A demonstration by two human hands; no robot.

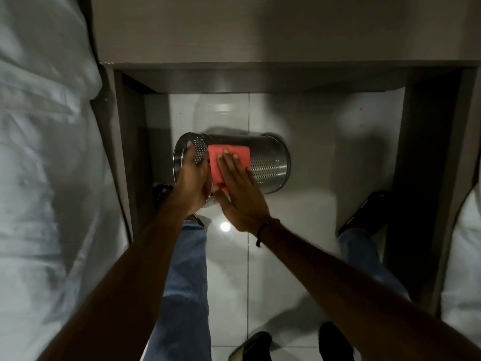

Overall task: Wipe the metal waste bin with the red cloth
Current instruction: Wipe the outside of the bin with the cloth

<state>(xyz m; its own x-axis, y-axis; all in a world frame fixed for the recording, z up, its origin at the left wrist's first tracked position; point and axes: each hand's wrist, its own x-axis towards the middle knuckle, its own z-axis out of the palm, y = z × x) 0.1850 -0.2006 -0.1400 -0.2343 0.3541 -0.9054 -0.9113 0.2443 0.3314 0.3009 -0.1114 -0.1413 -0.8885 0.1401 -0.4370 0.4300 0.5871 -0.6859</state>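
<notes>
Two hands on one bin. Landmark: the metal waste bin (268,162), tipped on its side, open mouth to the left, base to the right, perforated wall facing up; whether it rests on the floor or is held off it cannot be told. Left of the bin, white bedding (44,152) and a brown side panel (117,142). At the bin's mouth, the left hand (194,183) curls its fingers over the rim, grip closed on the rim edge. On the bin's upper wall just right of the mouth lies the red cloth (221,158), folded flat. The right hand (240,191) presses on the cloth, palm down, fingers straight and together, grip flat open, clasping nothing. Below the bin, glossy tiled floor (299,230). Right of the bin, a dark shoe (364,214).
</notes>
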